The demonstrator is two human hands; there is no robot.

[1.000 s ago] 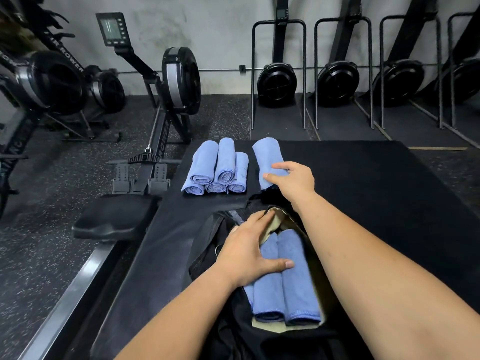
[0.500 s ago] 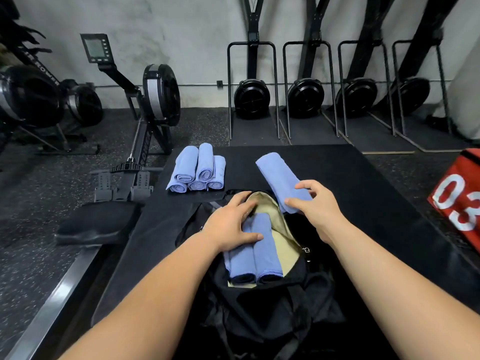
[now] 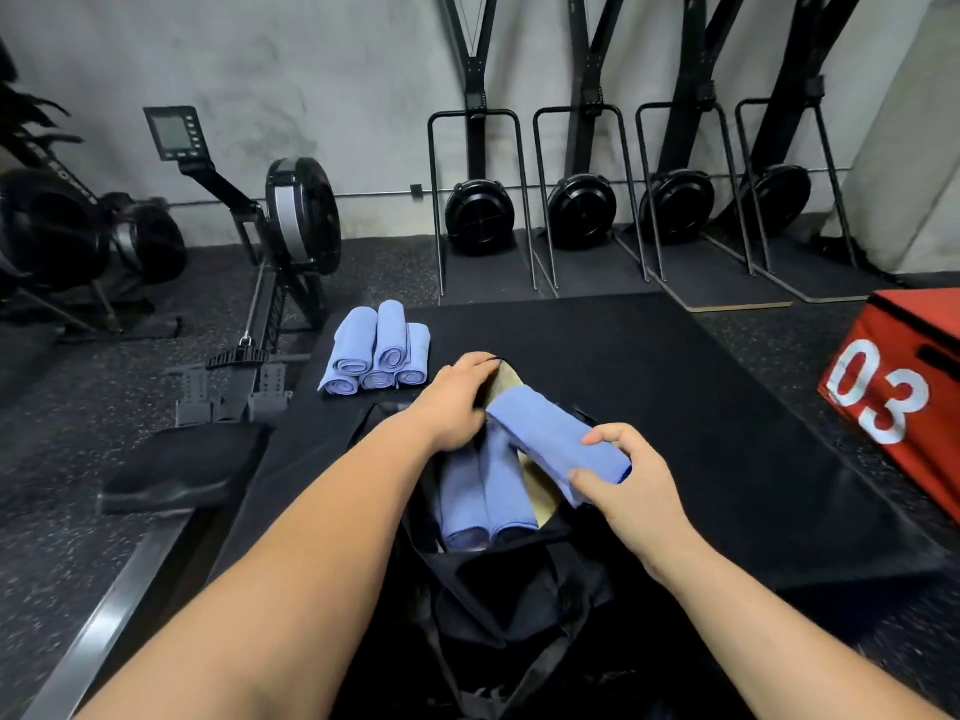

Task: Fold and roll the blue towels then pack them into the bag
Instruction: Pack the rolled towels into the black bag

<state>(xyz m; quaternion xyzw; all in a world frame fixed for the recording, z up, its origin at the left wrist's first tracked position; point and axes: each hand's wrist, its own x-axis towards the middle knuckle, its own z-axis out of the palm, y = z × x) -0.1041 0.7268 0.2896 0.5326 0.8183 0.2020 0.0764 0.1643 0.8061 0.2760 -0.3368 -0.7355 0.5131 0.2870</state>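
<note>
A black bag (image 3: 498, 589) with a tan lining lies open on the black mat (image 3: 675, 407) in front of me. Two rolled blue towels (image 3: 485, 491) lie side by side inside it. My right hand (image 3: 631, 491) grips a third rolled blue towel (image 3: 550, 441), held slanting over the bag's opening. My left hand (image 3: 457, 402) holds the bag's far left edge, fingers curled over the rim. A stack of several rolled blue towels (image 3: 376, 353) sits on the mat's far left corner.
A rowing machine (image 3: 260, 283) stretches along the left of the mat, its seat (image 3: 182, 465) close by my left arm. A red box marked 03 (image 3: 904, 402) stands at the right. Upright rowers (image 3: 582, 210) line the back wall.
My right hand has carried the rolled towel from the mat back over the bag's opening. My left hand moved off the packed towels to the bag's far rim.
</note>
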